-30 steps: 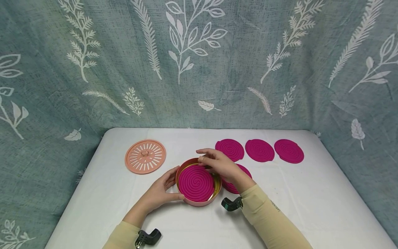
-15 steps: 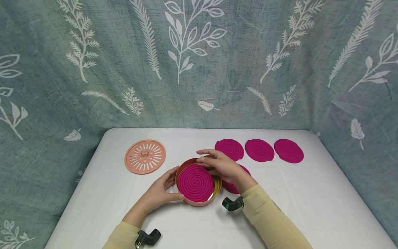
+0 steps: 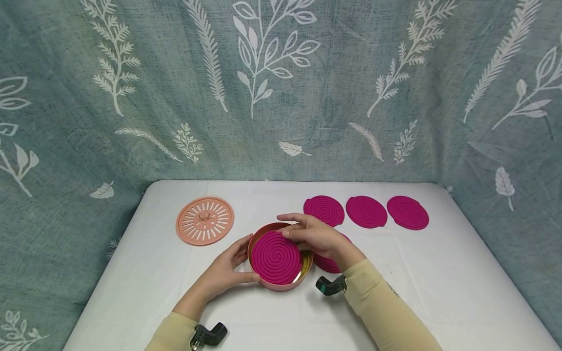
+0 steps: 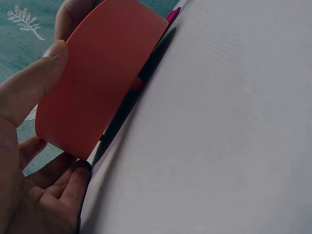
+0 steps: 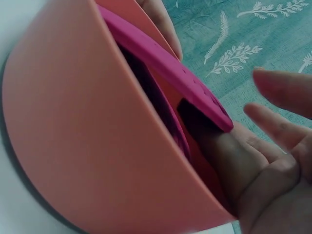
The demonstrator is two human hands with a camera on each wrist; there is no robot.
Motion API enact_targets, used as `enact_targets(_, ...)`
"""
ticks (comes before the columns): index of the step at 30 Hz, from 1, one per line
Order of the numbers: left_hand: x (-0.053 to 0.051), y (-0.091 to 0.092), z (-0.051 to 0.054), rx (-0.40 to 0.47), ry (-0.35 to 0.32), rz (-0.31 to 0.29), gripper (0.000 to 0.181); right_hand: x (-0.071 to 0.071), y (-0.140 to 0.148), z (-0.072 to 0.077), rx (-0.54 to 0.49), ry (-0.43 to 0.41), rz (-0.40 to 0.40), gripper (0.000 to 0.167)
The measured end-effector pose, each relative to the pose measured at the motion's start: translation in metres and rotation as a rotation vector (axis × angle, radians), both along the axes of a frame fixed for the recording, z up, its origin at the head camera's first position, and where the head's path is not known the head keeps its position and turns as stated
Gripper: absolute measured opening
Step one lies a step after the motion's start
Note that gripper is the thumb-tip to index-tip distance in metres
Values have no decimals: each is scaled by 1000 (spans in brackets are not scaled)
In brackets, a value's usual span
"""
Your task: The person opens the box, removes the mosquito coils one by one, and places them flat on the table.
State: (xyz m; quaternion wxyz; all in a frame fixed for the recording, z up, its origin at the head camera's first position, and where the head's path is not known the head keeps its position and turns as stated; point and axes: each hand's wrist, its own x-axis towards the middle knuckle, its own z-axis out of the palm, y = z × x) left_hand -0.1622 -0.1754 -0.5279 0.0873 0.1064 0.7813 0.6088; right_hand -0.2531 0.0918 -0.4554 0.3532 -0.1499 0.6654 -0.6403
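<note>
In the head view a round pink mosquito coil box (image 3: 281, 287) stands at the middle of the table. My left hand (image 3: 232, 265) grips its left side, thumb on the near wall and fingers behind. A magenta mosquito coil (image 3: 276, 257) lies tilted in the box, its right edge raised. My right hand (image 3: 313, 236) reaches over the far right rim and pinches this coil's edge. In the right wrist view one digit goes under the raised coil (image 5: 180, 73), and two fingers stand away from it. Another magenta edge shows beneath.
Three magenta coils (image 3: 366, 212) lie in a row at the back right. Another coil (image 3: 327, 263), partly hidden by the right hand, lies beside the box. A slotted pink lid (image 3: 205, 221) lies at the back left. A leaf-patterned curtain (image 3: 281, 97) hangs behind.
My right hand has shifted slightly right and nearer, with a fingertip now over the coil's far right edge. The left hand and the box have stayed in place.
</note>
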Motion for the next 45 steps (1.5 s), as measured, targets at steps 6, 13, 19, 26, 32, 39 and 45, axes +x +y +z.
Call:
enact_targets(6,0,0,-1,-18,7,-2,108,-1,0,2,82,37,28,62)
enact_targets(13,1,0,0,-15,14,-6,108,-1,-1,2,121,33,50,54)
enact_targets(19,0,0,0,-30,-6,4,107,-2,-1,1,138,33,59,43)
enact_targets(26,0,1,1,-40,11,3,108,-2,0,0,145,41,51,42)
enact_targets(32,0,1,-1,-35,0,3,107,-1,1,-1,124,33,30,43)
enact_targets(39,-1,0,0,-31,-5,-5,108,-1,3,-3,82,13,18,46)
enact_targets(45,-1,0,-1,-19,-5,-16,108,-2,6,-5,49,-8,-2,46)
